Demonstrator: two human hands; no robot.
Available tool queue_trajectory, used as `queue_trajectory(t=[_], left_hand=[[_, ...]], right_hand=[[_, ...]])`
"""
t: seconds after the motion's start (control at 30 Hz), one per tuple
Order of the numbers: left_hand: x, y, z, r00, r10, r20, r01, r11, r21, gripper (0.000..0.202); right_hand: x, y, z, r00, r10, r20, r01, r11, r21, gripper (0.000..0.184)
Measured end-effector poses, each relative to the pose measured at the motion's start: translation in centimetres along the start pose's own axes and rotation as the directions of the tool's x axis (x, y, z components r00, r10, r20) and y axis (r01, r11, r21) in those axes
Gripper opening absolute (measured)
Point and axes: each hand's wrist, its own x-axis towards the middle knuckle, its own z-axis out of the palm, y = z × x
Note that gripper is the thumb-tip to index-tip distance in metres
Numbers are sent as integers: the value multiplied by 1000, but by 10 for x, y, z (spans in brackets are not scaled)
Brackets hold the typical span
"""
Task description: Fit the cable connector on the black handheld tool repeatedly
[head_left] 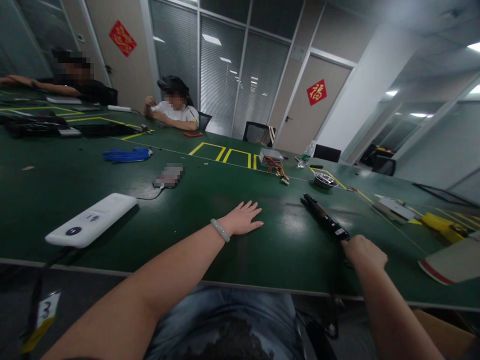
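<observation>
Right fingers (351, 248) around the near end of a black device (324, 216)

Right hand (364, 254): its underside is hidden, as is the end of the black bar (325, 217) inside it.
Bar markings: too small to read.
Phone (168, 176): screen blurred into blocks.
Cup (455, 260): cut off by the right edge.
Cardboard box (444, 334): partly hidden beneath the table (277, 270), cut off below.
Far-left co-worker (75, 82): head blurred, hand cut off by the left edge.
</observation>
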Motion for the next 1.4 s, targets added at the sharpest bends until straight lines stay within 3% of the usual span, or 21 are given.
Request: queue_trajectory(t=[0.1, 0.17, 0.23, 0.3, 0.4, 0.47, 1.4], left_hand=[[1, 1, -1, 1000, 7, -12, -7, 1000, 14, 70], [1, 3, 0, 1000, 26, -17, -25, 999, 23, 69], [2, 5, 0, 998, 58, -19, -57, 998, 28, 67], [2, 7, 1, 994, 104, -25, -103, 994, 36, 62], [2, 7, 3, 979, 200, -28, -198, 977, 78, 56], [3, 7, 4, 967, 256, -12, -253, 961, 109, 57], [6, 6, 3, 963, 268, -30, -266, 962, 58, 54]], right_hand=[[-13, -48, -21, 975, -193, -111, 196, 980, 24, 69], [-24, -89, -33, 875, -436, -208, 461, 883, 88, 74], [-37, -130, -39, 716, -644, -269, 694, 700, 171, 74], [-53, -165, -40, 526, -797, -295, 848, 466, 253, 71], [-78, -203, -33, 238, -929, -282, 929, 133, 345, 67], [-90, -217, -26, 144, -957, -253, 918, 34, 394, 68], [-95, -218, -18, 179, -950, -255, 888, 45, 458, 68]])
